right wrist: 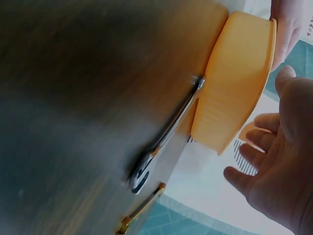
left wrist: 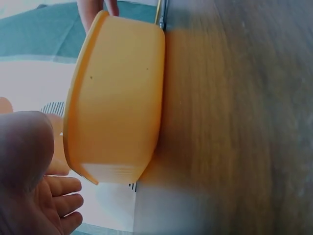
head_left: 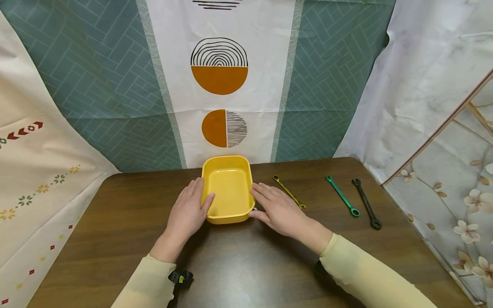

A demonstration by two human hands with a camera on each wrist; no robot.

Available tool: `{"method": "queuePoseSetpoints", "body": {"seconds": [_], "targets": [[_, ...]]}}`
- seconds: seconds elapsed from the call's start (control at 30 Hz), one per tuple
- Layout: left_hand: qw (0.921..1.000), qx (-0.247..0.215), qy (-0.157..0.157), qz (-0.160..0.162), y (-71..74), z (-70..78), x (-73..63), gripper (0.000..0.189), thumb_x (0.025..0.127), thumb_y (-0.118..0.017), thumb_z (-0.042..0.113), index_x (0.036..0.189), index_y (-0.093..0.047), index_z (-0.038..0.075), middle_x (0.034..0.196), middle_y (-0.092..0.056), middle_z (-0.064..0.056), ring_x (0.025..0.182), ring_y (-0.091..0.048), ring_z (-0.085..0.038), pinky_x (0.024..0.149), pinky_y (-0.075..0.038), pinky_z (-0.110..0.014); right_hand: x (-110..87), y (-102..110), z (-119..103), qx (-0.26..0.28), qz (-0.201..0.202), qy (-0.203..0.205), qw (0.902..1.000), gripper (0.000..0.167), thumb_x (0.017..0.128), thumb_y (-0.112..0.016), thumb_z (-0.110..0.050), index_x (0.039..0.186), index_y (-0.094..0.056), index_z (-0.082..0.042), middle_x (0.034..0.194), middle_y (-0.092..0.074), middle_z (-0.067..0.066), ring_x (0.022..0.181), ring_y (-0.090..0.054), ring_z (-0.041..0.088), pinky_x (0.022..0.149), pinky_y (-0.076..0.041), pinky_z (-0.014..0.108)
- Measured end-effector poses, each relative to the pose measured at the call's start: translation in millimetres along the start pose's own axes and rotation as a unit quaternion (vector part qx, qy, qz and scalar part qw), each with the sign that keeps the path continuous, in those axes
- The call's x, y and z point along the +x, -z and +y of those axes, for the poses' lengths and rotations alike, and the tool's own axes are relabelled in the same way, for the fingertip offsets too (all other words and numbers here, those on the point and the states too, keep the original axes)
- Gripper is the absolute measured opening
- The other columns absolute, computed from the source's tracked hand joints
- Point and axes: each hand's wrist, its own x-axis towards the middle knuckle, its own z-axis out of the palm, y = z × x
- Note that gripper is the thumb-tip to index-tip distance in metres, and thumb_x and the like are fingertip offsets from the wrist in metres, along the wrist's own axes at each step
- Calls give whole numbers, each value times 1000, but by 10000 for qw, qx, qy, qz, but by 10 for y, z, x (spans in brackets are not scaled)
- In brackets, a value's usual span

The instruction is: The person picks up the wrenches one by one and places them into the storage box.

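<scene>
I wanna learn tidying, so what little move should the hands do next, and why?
Perhaps the right hand should pick up the long silver metal wrench: it lies right beside the yellow, round-cornered plastic tray, close to that hand, and the tray looks empty.

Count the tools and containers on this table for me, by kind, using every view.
Containers: 1 (yellow tray)
Wrenches: 4 (gold wrench, green wrench, black wrench, silver wrench)
Total: 5

The silver wrench is mostly hidden in the head view; the right wrist view shows it.
</scene>
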Motion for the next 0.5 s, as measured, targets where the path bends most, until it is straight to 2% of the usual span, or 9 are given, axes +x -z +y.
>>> {"method": "queuePoseSetpoints", "body": {"seconds": [0.23, 0.5], "targets": [[9998, -64, 129, -102, -18, -53, 17, 72, 115, -59, 33, 165, -36, -13, 168, -42, -33, 159, -37, -49, 131, -29, -60, 24, -49, -30, -24, -243, -315, 9992, 78, 108, -66, -52, 163, -50, 2, 171, -46, 19, 158, -43, 37, 127, -38, 55], [9973, -255, 433, -527, -14, -102, 13, 69, 117, -53, 33, 169, -32, -8, 172, -39, -28, 161, -33, -46, 132, -25, -60, 59, -48, -23, 89, -244, -313, 9992, 74, 109, -67, -48, 161, -53, 3, 169, -48, 20, 159, -42, 37, 129, -35, 52]]}}
